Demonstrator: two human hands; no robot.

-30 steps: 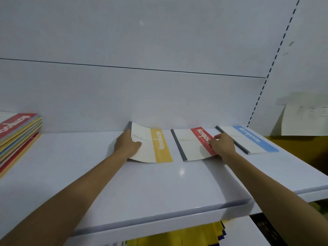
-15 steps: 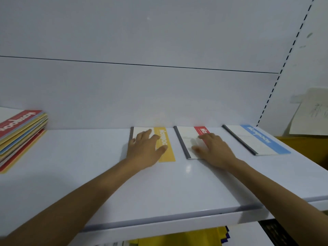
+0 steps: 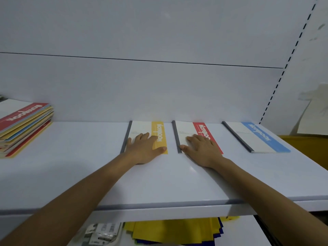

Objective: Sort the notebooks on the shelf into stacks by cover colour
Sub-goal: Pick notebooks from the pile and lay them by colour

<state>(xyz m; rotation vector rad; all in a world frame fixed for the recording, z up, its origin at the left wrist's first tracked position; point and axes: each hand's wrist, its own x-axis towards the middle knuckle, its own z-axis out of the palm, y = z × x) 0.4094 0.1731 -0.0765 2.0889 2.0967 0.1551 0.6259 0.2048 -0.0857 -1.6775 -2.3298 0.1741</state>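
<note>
- White glossy shelf (image 3: pixel 71 174) carries 3 single notebooks in a row at its back
- On the yellow-banded white notebook (image 3: pixel 158 128) the left hand (image 3: pixel 143 148) lies flat, fingers straight
- On the red-banded white notebook (image 3: pixel 201 129) the right hand (image 3: pixel 202 149) lies flat, fingers straight
- At the right, untouched, the blue-banded white notebook (image 3: pixel 260 137)
- Far left, a mixed-colour stack of notebooks (image 3: pixel 24 128)

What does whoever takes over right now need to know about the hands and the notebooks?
Left hand: flat, fingers straight, on the yellow notebook.
Right hand: flat on the red notebook.
Blue notebook lies untouched to the right; all three side by side, apart, at the back of the shelf.
Done: a spot started for each colour.
Left: the mixed stack at the shelf's left end, red on top, not yet sorted.
</note>
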